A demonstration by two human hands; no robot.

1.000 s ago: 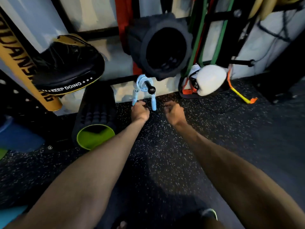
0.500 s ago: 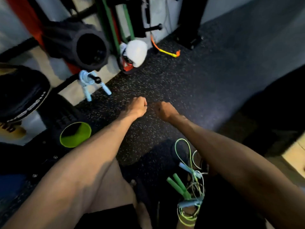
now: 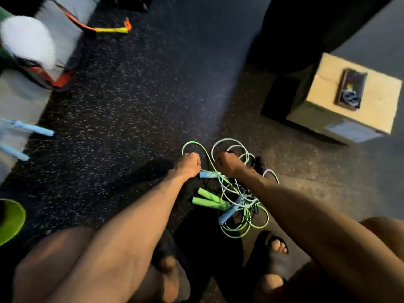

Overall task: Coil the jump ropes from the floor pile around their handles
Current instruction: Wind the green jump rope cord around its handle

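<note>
two tangled jump ropes (image 3: 209, 203), green and pale blue, under both fisted hands (image 3: 189, 164) (image 3: 227, 164), grip unclear

Tangled jump-rope pile (image 3: 240, 201) on dark speckled floor, nothing coiled. Two green handles (image 3: 207, 200) side by side at near-left edge. Blue handle (image 3: 228, 213) just right of them, second blue handle (image 3: 207, 174) farther out. Green cord (image 3: 193, 142) and pale-blue cord (image 3: 227, 139) looped at far end.

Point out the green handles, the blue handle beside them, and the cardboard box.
green handles (image 3: 207, 203): head view, lower handle's grip.
blue handle (image 3: 228, 213): head view, mid grip.
cardboard box (image 3: 323, 92): head view, bare top.
</note>
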